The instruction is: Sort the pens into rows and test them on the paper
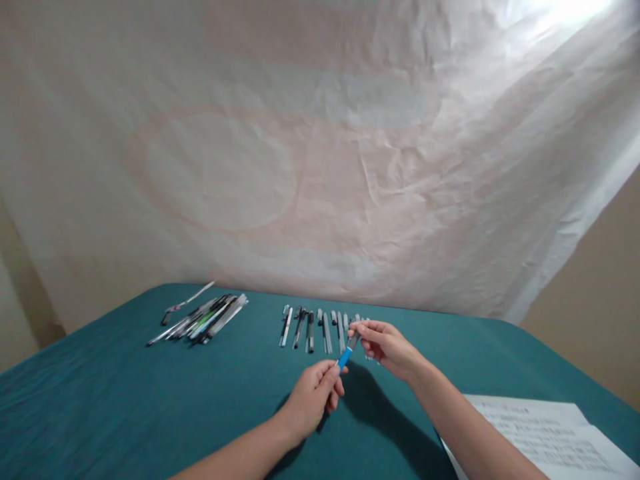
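Note:
Between my hands, above the table, is a blue pen (345, 358) with a greyish end, held at a slant. My left hand (315, 395) is closed around its lower blue end. The fingertips of my right hand (381, 345) pinch the upper grey end. Whether that grey part is a cap, I cannot tell. Just beyond the hands lies a row of pens, including a black one (311, 332) and a pale one (287, 328), with caps or small parts at their far ends. My right hand hides some of the row's right side.
A heap of pens (200, 321), mostly black, grey and clear with a green one, lies at the left. Behind it is a thin white item (195, 295) with a dark end. Printed sheets (545, 433) lie at front right on the green tablecloth (125, 407). A pale sheet (320, 167) hangs behind.

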Demonstrator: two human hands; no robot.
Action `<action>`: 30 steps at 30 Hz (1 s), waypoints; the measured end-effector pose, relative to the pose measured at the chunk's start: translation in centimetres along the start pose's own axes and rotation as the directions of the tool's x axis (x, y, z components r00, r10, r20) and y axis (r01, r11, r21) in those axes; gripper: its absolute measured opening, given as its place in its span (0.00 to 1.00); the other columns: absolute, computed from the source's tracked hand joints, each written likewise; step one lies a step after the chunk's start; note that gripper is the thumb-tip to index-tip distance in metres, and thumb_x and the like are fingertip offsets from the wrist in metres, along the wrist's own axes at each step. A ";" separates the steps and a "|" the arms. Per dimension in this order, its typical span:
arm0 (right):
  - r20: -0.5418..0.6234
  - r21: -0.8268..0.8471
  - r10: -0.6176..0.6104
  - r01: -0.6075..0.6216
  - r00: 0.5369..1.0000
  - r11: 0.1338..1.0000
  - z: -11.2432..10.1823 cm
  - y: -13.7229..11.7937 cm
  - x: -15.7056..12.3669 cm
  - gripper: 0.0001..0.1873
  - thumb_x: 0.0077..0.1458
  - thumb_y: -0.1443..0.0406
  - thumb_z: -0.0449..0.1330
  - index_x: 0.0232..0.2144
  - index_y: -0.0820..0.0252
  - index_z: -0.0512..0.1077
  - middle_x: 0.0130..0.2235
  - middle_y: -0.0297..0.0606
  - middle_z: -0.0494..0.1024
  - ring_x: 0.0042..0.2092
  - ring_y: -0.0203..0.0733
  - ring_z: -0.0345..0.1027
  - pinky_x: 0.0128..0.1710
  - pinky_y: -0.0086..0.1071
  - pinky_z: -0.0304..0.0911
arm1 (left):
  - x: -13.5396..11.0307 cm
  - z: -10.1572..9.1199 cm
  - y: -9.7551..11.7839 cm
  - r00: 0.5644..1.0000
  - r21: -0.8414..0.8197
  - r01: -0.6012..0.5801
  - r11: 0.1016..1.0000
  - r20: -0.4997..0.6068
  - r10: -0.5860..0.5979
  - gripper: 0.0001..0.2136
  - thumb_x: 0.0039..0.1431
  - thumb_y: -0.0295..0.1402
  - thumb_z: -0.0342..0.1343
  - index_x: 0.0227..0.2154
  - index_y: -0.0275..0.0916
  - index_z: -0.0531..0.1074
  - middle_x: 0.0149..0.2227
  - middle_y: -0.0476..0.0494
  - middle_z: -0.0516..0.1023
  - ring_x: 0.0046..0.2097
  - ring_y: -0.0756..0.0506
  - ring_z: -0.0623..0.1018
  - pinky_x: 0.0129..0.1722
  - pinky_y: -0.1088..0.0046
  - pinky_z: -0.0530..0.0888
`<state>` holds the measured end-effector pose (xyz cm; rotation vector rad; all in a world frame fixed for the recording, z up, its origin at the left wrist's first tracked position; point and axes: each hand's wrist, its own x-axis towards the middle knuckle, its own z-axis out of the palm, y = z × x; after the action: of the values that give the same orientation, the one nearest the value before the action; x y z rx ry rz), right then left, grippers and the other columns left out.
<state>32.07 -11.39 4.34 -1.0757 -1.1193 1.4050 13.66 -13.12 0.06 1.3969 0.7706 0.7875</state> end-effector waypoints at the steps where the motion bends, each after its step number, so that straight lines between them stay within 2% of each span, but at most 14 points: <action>1: -0.010 0.021 0.018 -0.018 1.000 1.000 0.0 0.1 0.1 0.17 0.42 0.57 0.63 0.32 0.63 0.72 0.32 0.37 0.73 0.21 0.26 0.54 0.18 0.22 0.50 | 0.1 0.0 -0.1 1.000 -0.002 -0.001 1.000 -0.001 0.001 0.18 0.55 0.46 0.45 0.35 0.35 0.67 0.23 0.52 0.67 0.19 0.56 0.64 0.19 0.80 0.58; 3: -0.069 0.012 0.045 -0.044 0.997 0.999 0.1 0.6 0.2 0.18 0.43 0.54 0.62 0.33 0.62 0.71 0.34 0.38 0.73 0.21 0.27 0.56 0.17 0.22 0.52 | 0.2 0.0 -0.2 1.000 0.005 -0.007 1.000 -0.002 0.007 0.18 0.55 0.46 0.45 0.35 0.34 0.66 0.23 0.52 0.67 0.19 0.56 0.64 0.19 0.80 0.59; 7: -0.193 -0.141 0.001 -0.029 0.981 0.990 0.1 1.6 0.6 0.20 0.43 0.50 0.60 0.21 0.62 0.66 0.19 0.31 0.67 0.19 0.28 0.56 0.17 0.22 0.51 | 0.3 0.0 -0.4 1.000 0.033 -0.008 0.999 0.009 0.008 0.19 0.54 0.47 0.45 0.35 0.34 0.66 0.23 0.52 0.67 0.19 0.55 0.65 0.19 0.80 0.59; 9: -0.205 -0.184 -0.045 0.007 0.978 0.983 0.0 1.8 0.7 0.21 0.42 0.51 0.61 0.18 0.62 0.63 0.16 0.28 0.64 0.17 0.27 0.54 0.17 0.22 0.50 | 0.3 0.0 -0.4 1.000 0.043 -0.011 0.999 0.017 0.010 0.19 0.55 0.47 0.44 0.35 0.34 0.65 0.24 0.51 0.67 0.20 0.55 0.65 0.19 0.80 0.59; 11: -0.175 -0.173 -0.049 0.018 0.983 0.985 -0.2 1.6 0.6 0.20 0.41 0.51 0.61 0.18 0.62 0.64 0.16 0.27 0.63 0.16 0.26 0.52 0.16 0.23 0.48 | 0.2 0.0 -0.4 1.000 0.051 -0.011 0.999 0.024 0.009 0.19 0.55 0.47 0.44 0.36 0.34 0.65 0.24 0.51 0.67 0.20 0.55 0.66 0.19 0.80 0.60; 14: -0.071 -0.083 -0.003 -0.002 0.997 0.997 -0.5 1.0 0.5 0.18 0.41 0.53 0.62 0.23 0.64 0.70 0.17 0.28 0.65 0.17 0.25 0.51 0.16 0.23 0.46 | 0.2 -0.1 -0.3 1.000 0.049 -0.006 0.999 0.030 0.005 0.19 0.56 0.46 0.43 0.36 0.33 0.65 0.24 0.52 0.67 0.19 0.55 0.65 0.19 0.80 0.60; 17: 0.017 0.043 0.011 -0.011 1.000 0.999 -0.5 0.5 0.3 0.17 0.40 0.56 0.64 0.28 0.64 0.72 0.28 0.35 0.73 0.19 0.25 0.53 0.17 0.22 0.48 | 0.3 0.0 -0.1 0.999 0.035 0.006 0.999 0.041 -0.007 0.18 0.56 0.45 0.43 0.37 0.33 0.65 0.24 0.52 0.67 0.20 0.55 0.65 0.19 0.80 0.60; 19: 0.008 0.080 0.021 -0.021 1.000 0.997 -0.4 0.6 0.3 0.17 0.41 0.55 0.63 0.31 0.63 0.72 0.36 0.39 0.74 0.21 0.25 0.55 0.18 0.22 0.50 | 0.3 0.0 0.0 0.999 0.033 0.017 0.999 0.039 -0.018 0.18 0.56 0.45 0.44 0.37 0.33 0.65 0.24 0.52 0.67 0.20 0.55 0.66 0.19 0.80 0.60; 20: -0.016 0.067 0.032 -0.030 0.999 0.997 -0.3 0.8 0.4 0.18 0.42 0.54 0.62 0.31 0.62 0.72 0.35 0.38 0.74 0.21 0.25 0.56 0.18 0.23 0.51 | 0.2 0.0 0.1 0.999 0.033 0.019 0.999 0.036 -0.020 0.18 0.56 0.45 0.44 0.36 0.33 0.65 0.24 0.52 0.67 0.20 0.55 0.65 0.19 0.80 0.60; 22: -0.096 -0.011 0.033 -0.035 0.995 0.999 -0.2 1.2 0.5 0.18 0.44 0.52 0.61 0.28 0.62 0.71 0.27 0.35 0.73 0.19 0.26 0.56 0.17 0.23 0.51 | 0.2 0.0 0.1 0.999 0.037 0.019 0.999 0.031 -0.020 0.18 0.56 0.46 0.44 0.35 0.33 0.66 0.24 0.52 0.67 0.20 0.55 0.65 0.19 0.80 0.60; 25: -0.196 -0.139 -0.024 -0.004 0.980 0.990 -0.3 1.5 0.7 0.19 0.42 0.52 0.62 0.19 0.62 0.66 0.16 0.28 0.64 0.17 0.27 0.53 0.16 0.23 0.49 | 0.1 0.1 0.0 0.999 0.037 0.012 0.999 0.033 -0.014 0.18 0.56 0.45 0.44 0.35 0.33 0.66 0.24 0.51 0.67 0.20 0.55 0.65 0.19 0.80 0.60; 27: -0.175 -0.136 -0.030 0.005 0.984 0.991 -0.6 1.3 0.7 0.18 0.41 0.53 0.63 0.19 0.63 0.66 0.14 0.26 0.62 0.16 0.26 0.52 0.16 0.23 0.47 | 0.1 0.0 -0.1 0.999 0.031 0.010 0.999 0.036 -0.011 0.18 0.56 0.45 0.44 0.36 0.33 0.66 0.24 0.51 0.67 0.20 0.55 0.65 0.19 0.80 0.60; 30: -0.043 -0.019 0.007 -0.008 0.999 1.000 -0.9 0.7 0.5 0.15 0.41 0.56 0.64 0.24 0.65 0.70 0.17 0.28 0.65 0.17 0.24 0.50 0.16 0.22 0.46 | 0.2 0.0 -0.2 0.999 0.012 0.019 1.000 0.042 -0.019 0.19 0.56 0.46 0.44 0.37 0.33 0.66 0.24 0.51 0.67 0.20 0.55 0.66 0.19 0.80 0.60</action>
<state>32.77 -10.82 3.48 -1.1199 -1.1011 1.3731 13.77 -12.93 -0.12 1.4106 0.7558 0.7371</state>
